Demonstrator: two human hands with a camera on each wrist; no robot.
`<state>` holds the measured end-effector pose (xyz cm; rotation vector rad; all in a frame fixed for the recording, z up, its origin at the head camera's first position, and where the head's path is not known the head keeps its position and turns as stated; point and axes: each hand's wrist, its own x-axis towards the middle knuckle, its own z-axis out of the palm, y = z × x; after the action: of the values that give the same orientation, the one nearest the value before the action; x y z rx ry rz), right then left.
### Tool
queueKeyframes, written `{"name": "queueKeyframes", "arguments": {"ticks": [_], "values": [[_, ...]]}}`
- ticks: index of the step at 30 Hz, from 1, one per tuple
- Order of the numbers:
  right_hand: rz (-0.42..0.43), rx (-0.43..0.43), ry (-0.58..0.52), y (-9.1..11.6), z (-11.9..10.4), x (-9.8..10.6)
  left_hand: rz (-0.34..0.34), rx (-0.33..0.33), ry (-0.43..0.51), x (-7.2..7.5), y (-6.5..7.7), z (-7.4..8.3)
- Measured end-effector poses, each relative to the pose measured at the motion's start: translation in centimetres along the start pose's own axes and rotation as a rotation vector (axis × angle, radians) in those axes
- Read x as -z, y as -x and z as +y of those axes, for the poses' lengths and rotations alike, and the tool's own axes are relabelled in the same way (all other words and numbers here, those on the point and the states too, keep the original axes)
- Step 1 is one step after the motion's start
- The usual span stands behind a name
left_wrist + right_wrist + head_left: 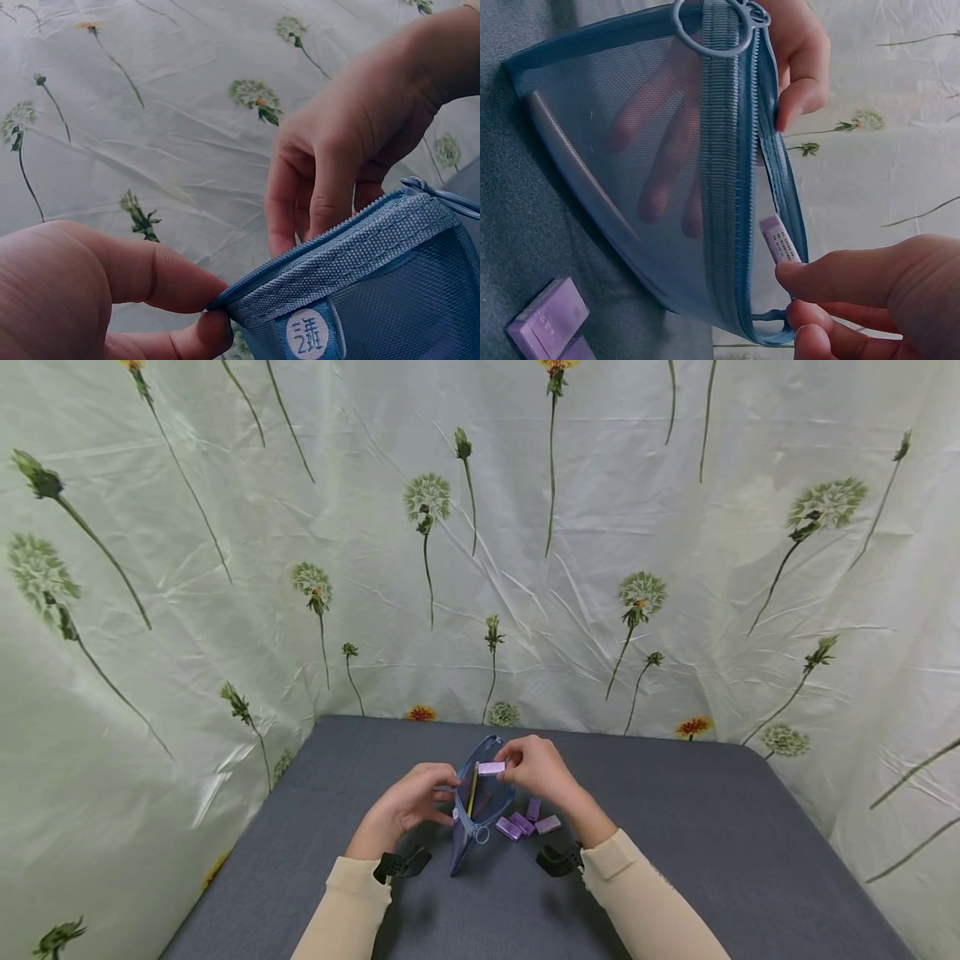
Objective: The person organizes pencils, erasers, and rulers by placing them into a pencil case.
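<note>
A blue mesh zipper pouch (487,802) stands tilted on the table with its mouth unzipped. My left hand (420,797) pinches the rim at one end between thumb and finger, beside a round white label (307,334). In the right wrist view, its other fingers show through the mesh (645,135). Between the thumb and fingertips of my right hand (536,768) is a small purple printed block (778,240), like an eraser, held at the open mouth. A yellow pencil-like stick (472,789) is inside the pouch.
Several similar purple blocks (522,823) lie on the dark grey table (675,843), just right of the pouch. A ring pull (482,835) hangs at the pouch's near end. Behind the table hangs a flower-printed curtain (525,610).
</note>
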<state>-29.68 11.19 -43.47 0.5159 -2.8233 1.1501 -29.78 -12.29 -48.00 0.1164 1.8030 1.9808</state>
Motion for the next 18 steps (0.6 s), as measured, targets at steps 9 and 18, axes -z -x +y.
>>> {"name": "queueKeyframes", "arguments": {"ticks": [9, 18], "values": [[-0.008, -0.003, -0.007, -0.07, -0.18, -0.50, -0.018, 0.008, 0.027, 0.12, 0.12, 0.08], [-0.011, -0.013, 0.011, -0.16, -0.25, -0.97, -0.025, 0.017, 0.057, 0.21, 0.12, 0.24]]}}
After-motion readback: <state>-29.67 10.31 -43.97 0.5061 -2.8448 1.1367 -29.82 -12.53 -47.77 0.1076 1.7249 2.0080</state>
